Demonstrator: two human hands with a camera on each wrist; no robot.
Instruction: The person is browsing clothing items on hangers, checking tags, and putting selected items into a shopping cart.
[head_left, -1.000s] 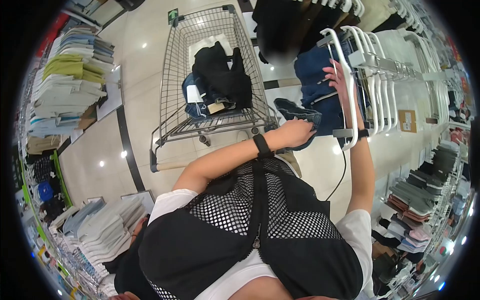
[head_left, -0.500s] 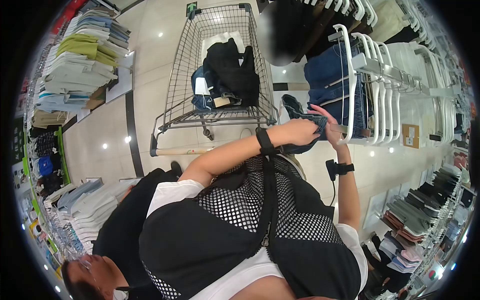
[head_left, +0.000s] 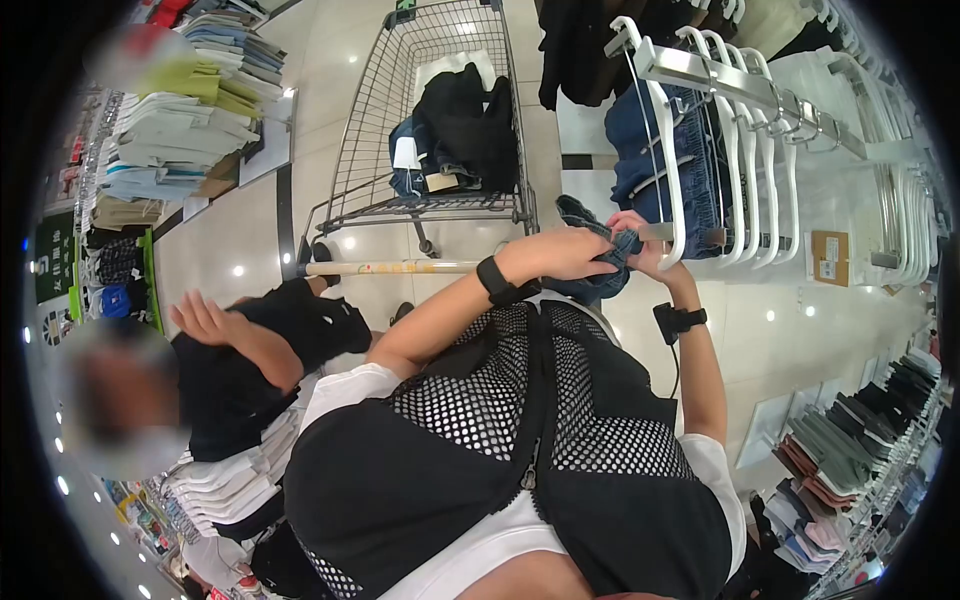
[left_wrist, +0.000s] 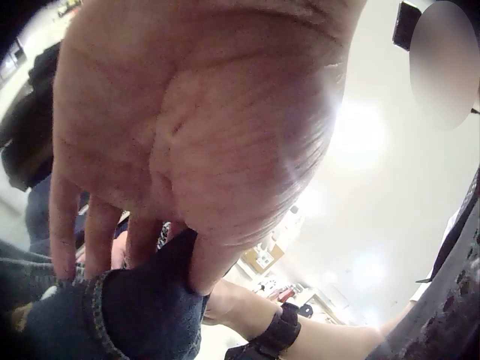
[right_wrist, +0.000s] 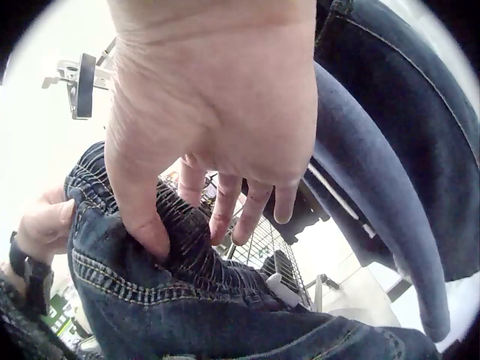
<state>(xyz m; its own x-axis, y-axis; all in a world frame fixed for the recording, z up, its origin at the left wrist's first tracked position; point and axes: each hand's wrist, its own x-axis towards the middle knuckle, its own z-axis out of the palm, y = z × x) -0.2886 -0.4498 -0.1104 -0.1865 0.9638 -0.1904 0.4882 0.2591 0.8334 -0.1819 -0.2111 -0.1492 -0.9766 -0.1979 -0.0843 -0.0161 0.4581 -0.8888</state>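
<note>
Dark blue jeans (head_left: 590, 285) with a gathered elastic waistband (right_wrist: 187, 232) are between my two hands, in front of the clothes rack. My left hand (head_left: 565, 253) pinches the denim at one side of the waist; in the left wrist view its thumb (left_wrist: 206, 266) lies on one face and the fingers on the other. My right hand (head_left: 640, 245) holds the other side, right by the end of a white hanger (head_left: 665, 150). In the right wrist view its thumb (right_wrist: 146, 232) presses on the waistband, fingers on the far side. A hanger clip (right_wrist: 84, 88) shows beyond that hand.
A metal shopping cart (head_left: 345, 150) with black garments (head_left: 465, 125) and jeans in it stands ahead. More jeans (head_left: 650, 150) hang on the rack (head_left: 750, 85) at right. Another person (head_left: 240, 370) is close on the left, near shelves of folded clothes (head_left: 185, 130).
My right hand has come down from the hanging jeans to the waistband beside my left hand. The other person has come into view at left, one hand raised.
</note>
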